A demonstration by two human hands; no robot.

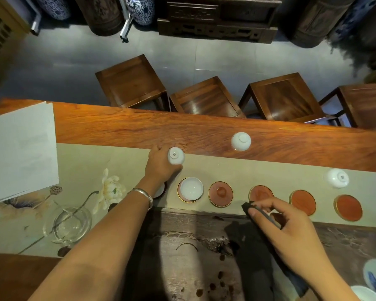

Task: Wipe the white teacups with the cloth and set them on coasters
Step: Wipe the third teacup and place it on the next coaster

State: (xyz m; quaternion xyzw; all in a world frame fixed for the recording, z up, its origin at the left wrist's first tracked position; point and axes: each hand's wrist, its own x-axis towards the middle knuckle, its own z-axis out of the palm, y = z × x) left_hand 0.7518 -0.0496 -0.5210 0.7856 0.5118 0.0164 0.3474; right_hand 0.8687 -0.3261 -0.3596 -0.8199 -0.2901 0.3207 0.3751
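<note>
Head view gave us the long wooden table [204,129] with a pale runner [117,161] along it. Our left hand [159,164] gripped an upside-down white teacup [175,155] at the runner's far edge, fingers curled round it. Our right hand [278,222] pinched a dark cloth [258,255] between thumb and fingers, just beside the row of coasters. 1 upright cup [191,189] sat on the left coaster [179,197]; 4 red coasters [220,194] to its right were bare. 2 more inverted cups waited: 1 on the wood [241,141], 1 at the runner's right [337,178]. A glass pitcher [71,224] stood at the left.
</note>
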